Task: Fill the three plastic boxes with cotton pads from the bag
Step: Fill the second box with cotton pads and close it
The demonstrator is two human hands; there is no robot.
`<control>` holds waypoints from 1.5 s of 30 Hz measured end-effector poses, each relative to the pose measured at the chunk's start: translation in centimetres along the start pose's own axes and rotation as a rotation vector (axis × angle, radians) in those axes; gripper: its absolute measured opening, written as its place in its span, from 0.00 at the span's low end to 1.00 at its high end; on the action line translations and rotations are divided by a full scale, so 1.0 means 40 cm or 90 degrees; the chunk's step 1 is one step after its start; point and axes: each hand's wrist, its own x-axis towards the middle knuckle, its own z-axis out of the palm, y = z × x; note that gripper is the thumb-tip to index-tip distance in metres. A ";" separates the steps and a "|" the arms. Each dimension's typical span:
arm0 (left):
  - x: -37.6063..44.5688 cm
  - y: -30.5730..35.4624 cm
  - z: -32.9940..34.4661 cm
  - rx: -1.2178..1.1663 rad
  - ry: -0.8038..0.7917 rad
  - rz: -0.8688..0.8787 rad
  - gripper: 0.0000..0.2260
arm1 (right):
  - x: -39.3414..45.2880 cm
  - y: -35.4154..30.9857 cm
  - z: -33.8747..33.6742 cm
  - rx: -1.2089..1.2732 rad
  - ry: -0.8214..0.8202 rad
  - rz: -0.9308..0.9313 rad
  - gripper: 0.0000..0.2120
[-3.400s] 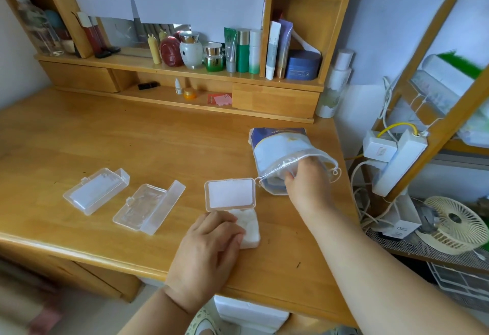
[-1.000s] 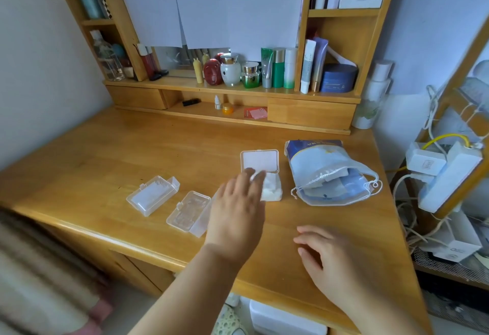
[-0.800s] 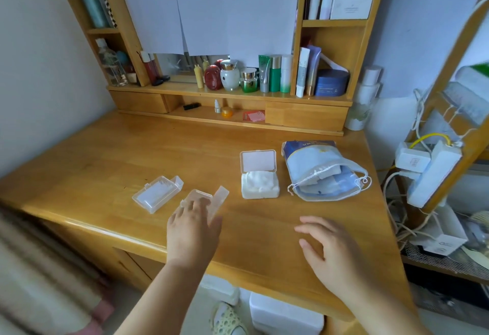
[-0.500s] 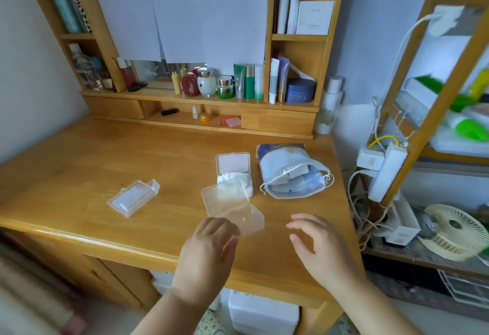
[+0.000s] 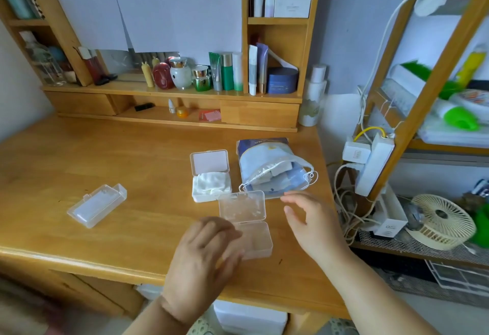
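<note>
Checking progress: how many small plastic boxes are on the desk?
3: a pad-filled white box beside the bag, an empty open clear box at the left hand, a clear box far left.

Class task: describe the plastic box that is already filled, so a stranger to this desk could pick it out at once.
Start at the blue drawstring bag on the desk's right side. The box sits just left of it, lid up. Unlike the other two clear boxes, it is white and heaped with cotton pads.

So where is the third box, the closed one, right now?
The closed box lies alone on the desk's left side, well left of the filled box, away from both hands.
</note>
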 end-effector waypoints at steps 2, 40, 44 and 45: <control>0.067 0.003 -0.028 -0.027 0.093 -0.042 0.09 | 0.046 -0.006 0.009 -0.012 0.026 -0.010 0.12; 0.323 -0.066 0.057 -0.107 -0.160 -0.173 0.18 | 0.221 0.003 0.115 -0.185 0.087 -0.162 0.06; 0.320 -0.071 0.057 -0.101 -0.153 -0.180 0.17 | 0.171 0.017 0.071 -0.053 0.113 -0.186 0.06; 0.319 -0.070 0.057 -0.100 -0.153 -0.181 0.17 | 0.157 0.021 0.061 -0.029 0.116 -0.172 0.07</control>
